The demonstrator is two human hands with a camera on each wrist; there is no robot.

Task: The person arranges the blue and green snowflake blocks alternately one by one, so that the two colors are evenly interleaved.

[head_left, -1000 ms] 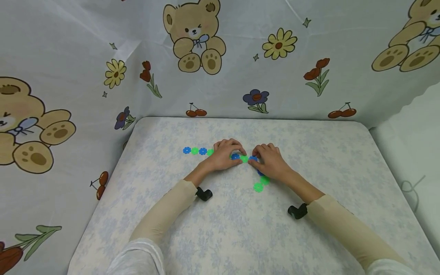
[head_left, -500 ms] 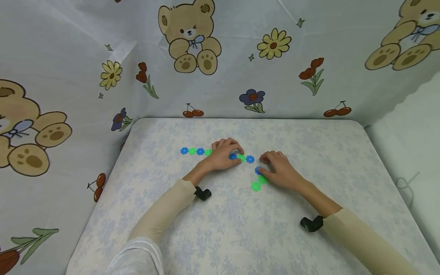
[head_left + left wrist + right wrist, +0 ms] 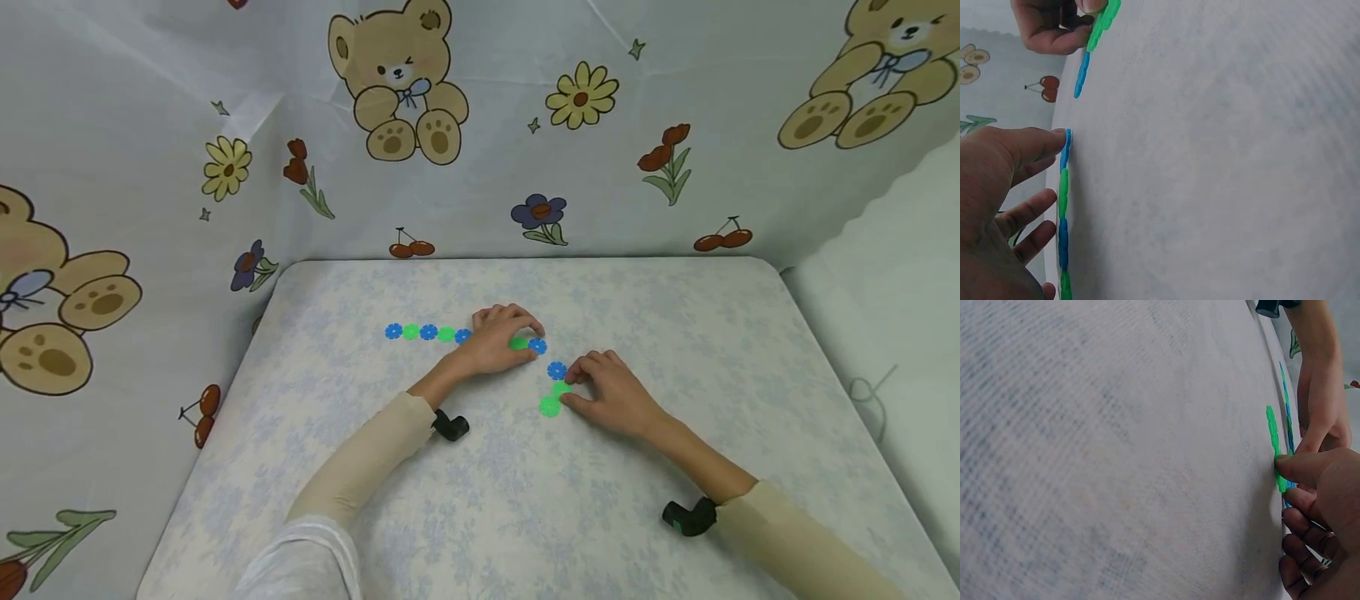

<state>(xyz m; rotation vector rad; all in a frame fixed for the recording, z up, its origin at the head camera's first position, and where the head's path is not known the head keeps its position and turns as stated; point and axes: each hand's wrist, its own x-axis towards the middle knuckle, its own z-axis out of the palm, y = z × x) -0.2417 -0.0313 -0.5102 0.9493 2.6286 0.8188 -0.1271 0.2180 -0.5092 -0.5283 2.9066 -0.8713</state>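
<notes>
A row of blue and green notched snowflake discs point(image 3: 428, 332) runs across the table, partly covered by my left hand point(image 3: 498, 337). The left thumb and index finger close around the blue disc point(image 3: 537, 346) at the row's right end; a fingertip rests on its edge in the left wrist view. Nearer to me lies a short separate chain of one blue disc point(image 3: 557, 371) and two green discs. My right hand point(image 3: 611, 392) pinches the middle green disc point(image 3: 561, 389) of that chain between thumb and index finger. In the right wrist view, the thumb covers part of the green discs point(image 3: 1272, 428).
The discs lie on a pale, blue-patterned table point(image 3: 450, 517). A printed cloth point(image 3: 480, 200) with bears and flowers hangs behind and on the left. Black wrist cameras point(image 3: 452, 427) sit on both forearms. A thin cord point(image 3: 870, 396) lies off the right edge.
My right hand has left the blue disc at the row's end, backed off toward me and taken hold of the short chain. The left fingertips have shifted right along the row onto that blue disc.
</notes>
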